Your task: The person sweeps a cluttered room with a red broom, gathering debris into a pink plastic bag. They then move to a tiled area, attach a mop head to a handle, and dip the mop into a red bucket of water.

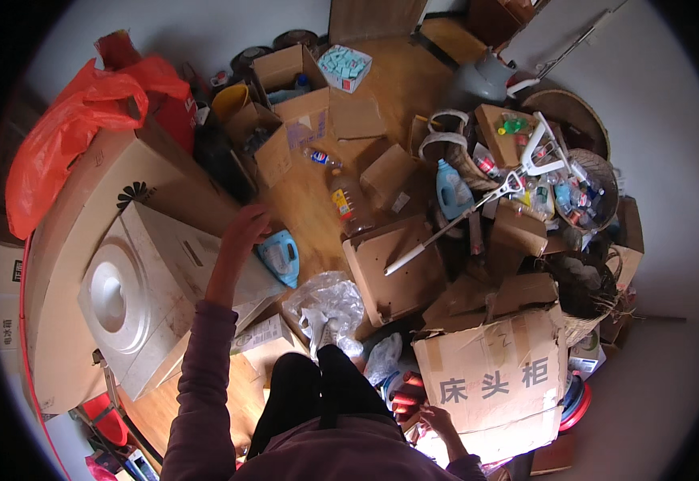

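Observation:
My left hand [245, 227] is stretched forward beside a pale box, with its fingers partly blurred. Just beyond its wrist a blue plastic detergent bottle [280, 257] lies near the box's end; whether the fingers touch it is unclear. The pale box carries a white round moulded piece [115, 296]. My right hand [436, 419] is low at the left edge of a large cardboard box [488, 373] with printed characters, close to several red cylindrical things [405, 398]. I cannot tell whether it holds anything. Crumpled clear plastic [331, 300] lies in front of my legs.
A large clear bottle [347, 201] and a smaller bottle [323, 158] lie on the wooden floor. To the right are an open carton [397, 270], a white-handled pole [445, 229], another blue detergent bottle [453, 191] and a basket [603, 174] of bottles. Red plastic bags [73, 144] rest upper left.

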